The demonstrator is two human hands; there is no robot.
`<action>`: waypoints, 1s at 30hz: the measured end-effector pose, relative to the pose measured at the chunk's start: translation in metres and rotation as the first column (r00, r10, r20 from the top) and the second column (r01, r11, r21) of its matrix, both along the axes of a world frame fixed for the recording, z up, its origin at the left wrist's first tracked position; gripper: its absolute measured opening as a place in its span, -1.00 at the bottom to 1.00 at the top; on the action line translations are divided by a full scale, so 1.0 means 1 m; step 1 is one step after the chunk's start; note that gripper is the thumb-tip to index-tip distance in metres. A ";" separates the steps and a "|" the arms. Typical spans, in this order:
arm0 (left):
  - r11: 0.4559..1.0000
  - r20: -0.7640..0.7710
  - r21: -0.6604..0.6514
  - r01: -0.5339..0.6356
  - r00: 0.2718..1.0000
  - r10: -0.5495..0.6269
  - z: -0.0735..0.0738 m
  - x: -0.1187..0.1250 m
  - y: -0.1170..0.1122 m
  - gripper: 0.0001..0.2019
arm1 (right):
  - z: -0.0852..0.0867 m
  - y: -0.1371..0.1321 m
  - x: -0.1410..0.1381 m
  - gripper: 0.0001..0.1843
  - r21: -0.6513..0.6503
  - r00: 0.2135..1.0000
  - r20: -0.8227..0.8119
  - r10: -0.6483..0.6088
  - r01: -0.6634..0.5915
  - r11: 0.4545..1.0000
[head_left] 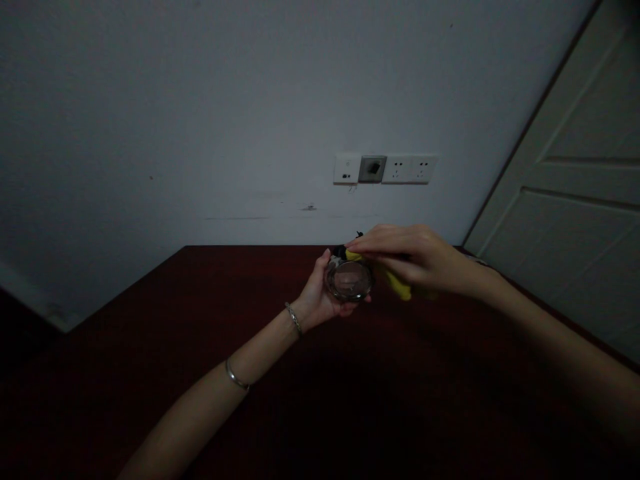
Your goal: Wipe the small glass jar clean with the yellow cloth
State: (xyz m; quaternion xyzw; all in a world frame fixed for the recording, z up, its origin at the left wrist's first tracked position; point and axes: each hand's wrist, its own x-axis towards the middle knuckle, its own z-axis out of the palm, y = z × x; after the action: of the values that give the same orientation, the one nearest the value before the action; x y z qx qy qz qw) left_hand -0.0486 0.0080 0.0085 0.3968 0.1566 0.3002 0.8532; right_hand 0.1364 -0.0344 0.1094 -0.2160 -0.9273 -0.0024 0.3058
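Observation:
My left hand (317, 293) is wrapped round a clear, round glass container (350, 280), its round glass face turned toward me. Dark parts show at the far side of the glass; what they are I cannot make out. In my right hand (410, 257) is a yellow cloth (399, 285), pinched under the fingers and pressed near the container's upper edge. One end of the cloth hangs below the palm, slightly blurred. Both hands are above the dark red table.
The dark red table (200, 293) reaches back to a pale wall (225, 120). Sockets and switch plates (407, 169) are set in the wall behind my hands. A panelled white door (575, 200) stands at the right. The light is dim.

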 end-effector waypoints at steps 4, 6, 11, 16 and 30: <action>0.996 0.005 -0.069 -0.054 0.999 0.054 0.003 0.000 -0.004 -0.27 | -0.009 -0.002 0.005 -0.61 0.037 0.999 -0.037 -0.001 0.002 0.999; 0.993 0.000 -0.104 -0.062 0.998 0.062 0.003 -0.001 -0.004 -0.26 | -0.013 -0.002 0.006 -0.60 0.054 0.998 -0.055 -0.012 0.015 0.998; 0.990 0.012 -0.141 -0.011 1.000 0.013 -0.001 -0.003 0.001 -0.15 | -0.022 0.001 0.004 -0.57 0.092 0.995 -0.095 -0.030 0.038 0.995; 0.994 0.048 -0.113 -0.008 0.999 0.014 -0.003 -0.003 0.003 -0.11 | -0.035 0.001 0.001 -0.61 0.116 0.972 -0.208 -0.106 0.132 0.984; 0.986 0.163 -0.162 -0.031 0.985 0.058 0.006 -0.015 -0.006 -0.17 | -0.058 -0.014 -0.012 -0.54 0.193 0.948 -0.294 -0.122 0.184 0.964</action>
State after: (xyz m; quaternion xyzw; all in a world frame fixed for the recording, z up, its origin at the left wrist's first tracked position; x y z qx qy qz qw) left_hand -0.0637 0.0025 0.0143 0.2974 0.1170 0.3380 0.8852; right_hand 0.1249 -0.0483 0.0516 -0.2511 -0.8491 -0.0974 0.4545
